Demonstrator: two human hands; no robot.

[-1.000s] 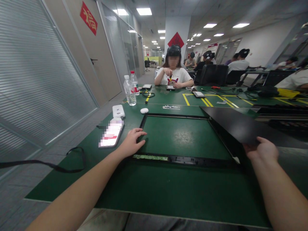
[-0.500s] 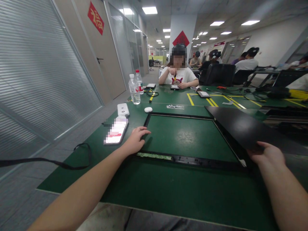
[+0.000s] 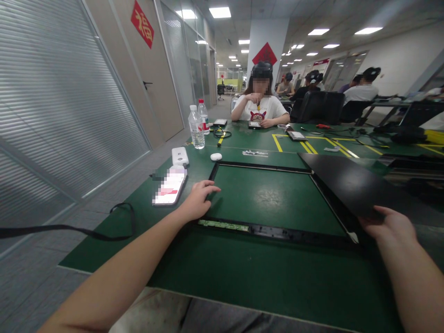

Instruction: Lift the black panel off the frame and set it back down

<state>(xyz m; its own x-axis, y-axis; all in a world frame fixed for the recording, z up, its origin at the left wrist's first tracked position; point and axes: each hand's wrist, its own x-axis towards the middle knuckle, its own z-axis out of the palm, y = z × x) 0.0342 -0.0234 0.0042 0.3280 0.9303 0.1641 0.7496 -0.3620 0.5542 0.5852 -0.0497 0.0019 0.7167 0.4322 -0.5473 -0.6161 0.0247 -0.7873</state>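
Note:
A black rectangular frame [image 3: 298, 233], like a screen bezel, lies flat on the green table. Along its near bar runs a thin green circuit board [image 3: 224, 225]. My left hand [image 3: 200, 198] is closed over the frame's left bar, its fingertips reaching past the inner edge. On the other side, my right hand [image 3: 391, 226] grips the near edge of a large, thin black panel [image 3: 360, 182], thumb on top and fingers mostly hidden below. The panel is tilted and overlaps the frame's right side. A small whitish piece [image 3: 353, 237] shows at the near right corner.
Left of the frame are a lit phone [image 3: 169, 187], a white power bank [image 3: 179, 156] and a white earbud case [image 3: 216, 157]. Two bottles [image 3: 197, 129] stand behind them. Across the table [image 3: 243, 273], a co-worker [image 3: 262, 99] handles a small device. A black strap [image 3: 79, 231] hangs at left.
The whole view has shifted slightly. Both hands keep their places on the frame and the panel. The co-worker's raised hand has moved a little higher.

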